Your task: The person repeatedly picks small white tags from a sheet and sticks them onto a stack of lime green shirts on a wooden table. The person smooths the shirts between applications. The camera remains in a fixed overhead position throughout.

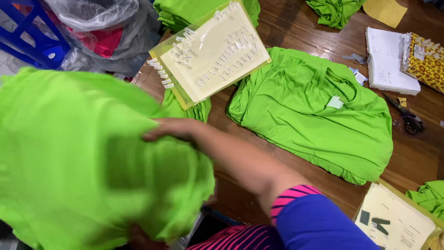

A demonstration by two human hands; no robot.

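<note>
A large bright green garment [69,162] fills the left of the view, blurred and lifted close to me. My right hand [172,129] reaches across from the lower right in a pink-striped cuff and blue sleeve, its fingers gripping a fold at the garment's upper edge. Only a small part of my left hand [138,238] shows, under the garment's lower edge, holding the cloth from beneath; the rest is hidden. A second green shirt [314,115] with a pale neck label lies folded on the brown wooden table [416,157].
A yellow-backed card with rows of small tags [212,53] rests on stacked green cloth. Scissors [407,118], a white notebook [388,60] and a patterned yellow packet [425,58] lie at the right. A blue crate [27,37] and plastic bags [106,32] sit top left; papers [393,222] bottom right.
</note>
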